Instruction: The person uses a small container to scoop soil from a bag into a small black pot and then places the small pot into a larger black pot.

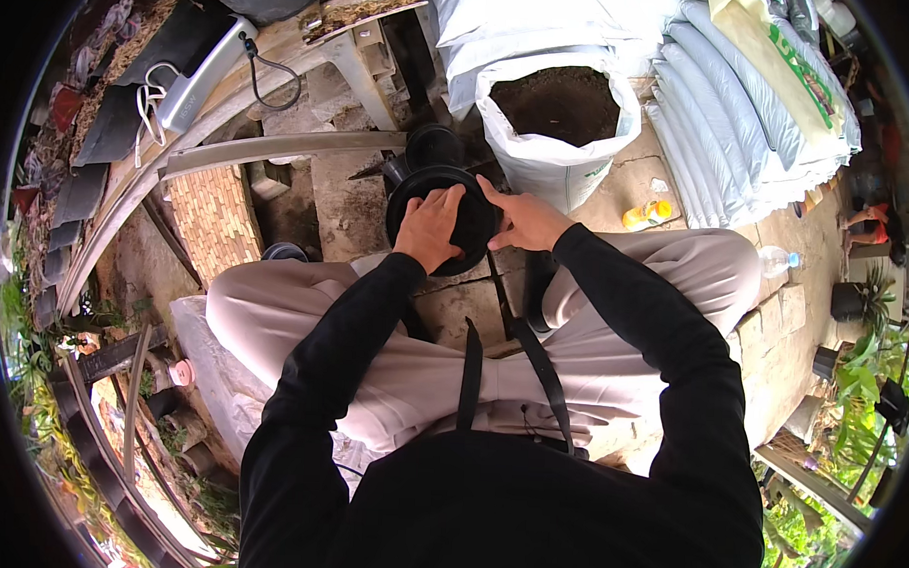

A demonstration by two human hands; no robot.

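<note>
Between my knees stands a round black plastic pot point(477, 202), seen from above. My left hand point(432, 227) reaches over its near left rim, with bent fingers pointing down into the dark interior. Whether those fingertips hold anything is hidden. At the right rim, my right hand point(528, 217) grips the pot, its fingers along the far side and its thumb nearer me. Just beyond are more black pots point(434, 145), partly covered by the first one. An open white sack point(526, 166) of dark soil point(557, 103) stands upright beyond my right hand.
Flat white bags point(719, 135) lie stacked at the right. An orange-filled bottle point(646, 215) and a clear bottle point(777, 261) lie on the paving. At left are a tiled slab point(213, 219), a wooden beam point(286, 150) and a power bank point(202, 80) with cables.
</note>
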